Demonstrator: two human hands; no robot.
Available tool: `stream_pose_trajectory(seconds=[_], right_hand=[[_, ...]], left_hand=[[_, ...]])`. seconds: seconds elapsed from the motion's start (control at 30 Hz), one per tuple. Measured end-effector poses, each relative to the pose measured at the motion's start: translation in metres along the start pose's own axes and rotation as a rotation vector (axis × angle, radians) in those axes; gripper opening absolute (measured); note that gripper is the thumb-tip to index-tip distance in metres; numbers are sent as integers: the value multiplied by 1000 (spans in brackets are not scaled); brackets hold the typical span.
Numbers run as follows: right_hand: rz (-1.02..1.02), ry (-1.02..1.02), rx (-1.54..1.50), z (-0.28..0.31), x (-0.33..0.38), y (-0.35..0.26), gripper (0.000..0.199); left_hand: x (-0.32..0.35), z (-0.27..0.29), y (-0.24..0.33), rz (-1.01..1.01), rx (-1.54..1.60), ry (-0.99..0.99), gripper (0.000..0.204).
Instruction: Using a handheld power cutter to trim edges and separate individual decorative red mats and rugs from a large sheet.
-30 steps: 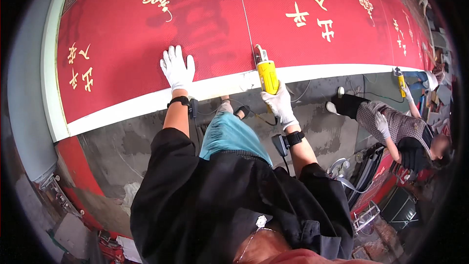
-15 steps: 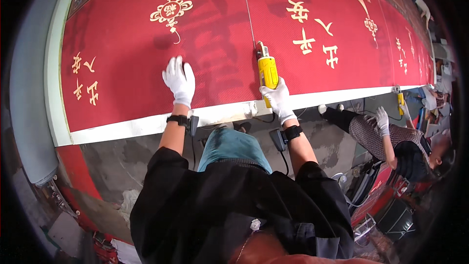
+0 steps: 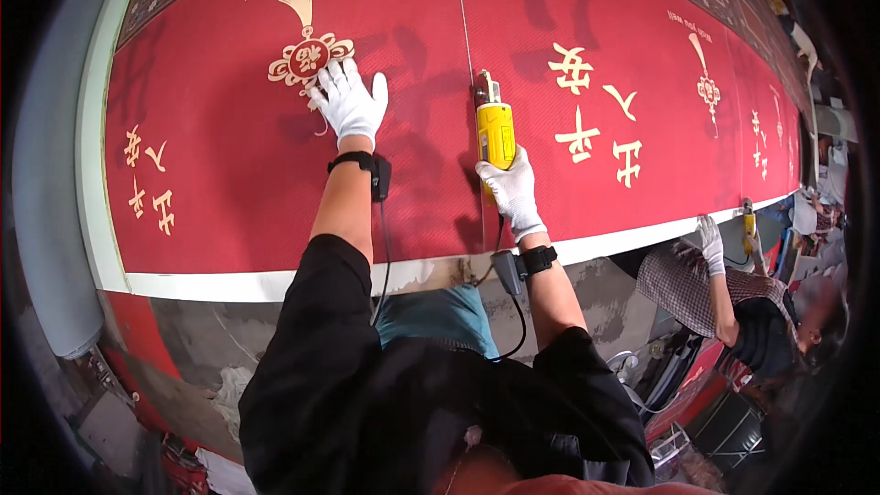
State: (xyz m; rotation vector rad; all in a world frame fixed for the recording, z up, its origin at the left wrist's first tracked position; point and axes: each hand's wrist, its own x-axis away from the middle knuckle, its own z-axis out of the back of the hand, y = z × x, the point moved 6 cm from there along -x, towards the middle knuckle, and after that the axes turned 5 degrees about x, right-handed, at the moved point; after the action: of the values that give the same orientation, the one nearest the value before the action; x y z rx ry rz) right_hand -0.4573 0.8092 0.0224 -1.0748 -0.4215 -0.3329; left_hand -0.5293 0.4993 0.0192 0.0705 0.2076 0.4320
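A long red mat (image 3: 229, 165) with cream lettering and knot-shaped ornaments covers the white-edged table. My gloved left hand (image 3: 353, 103) lies flat on it, fingers spread, partly over one tasselled ornament (image 3: 307, 57). In my gloved right hand (image 3: 511, 191) is a yellow corded electric cutter (image 3: 496, 135), gripped by its rear body. The cutter's metal head (image 3: 488, 89) points away from me and meets a thin pale line (image 3: 465, 14) running to the far side. Behind the tool, a faint line continues toward the near edge. My palm hides part of the grip.
At right, another person (image 3: 724, 302) in a checked apron leans over the same table with a second yellow cutter (image 3: 750, 220). A large grey roll (image 3: 55, 174) stands along the left end. The white table edge (image 3: 229, 286) runs in front of me; a cord (image 3: 524, 330) hangs by my right wrist.
Both my hands have moved farther across the mat. The cutter has advanced along the line relative to the lettering, and my left hand has reached the ornament. The other person has leaned closer to the table.
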Motion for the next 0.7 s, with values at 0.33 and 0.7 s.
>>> stream_pose_trajectory(seconds=[0.33, 0.7], right_hand=[[148, 35, -39, -16, -77, -38, 58], [170, 16, -160, -30, -166, -102, 54]], left_hand=[[2, -1, -1, 23, -73, 9, 72], [-1, -3, -5, 65, -19, -56, 77]])
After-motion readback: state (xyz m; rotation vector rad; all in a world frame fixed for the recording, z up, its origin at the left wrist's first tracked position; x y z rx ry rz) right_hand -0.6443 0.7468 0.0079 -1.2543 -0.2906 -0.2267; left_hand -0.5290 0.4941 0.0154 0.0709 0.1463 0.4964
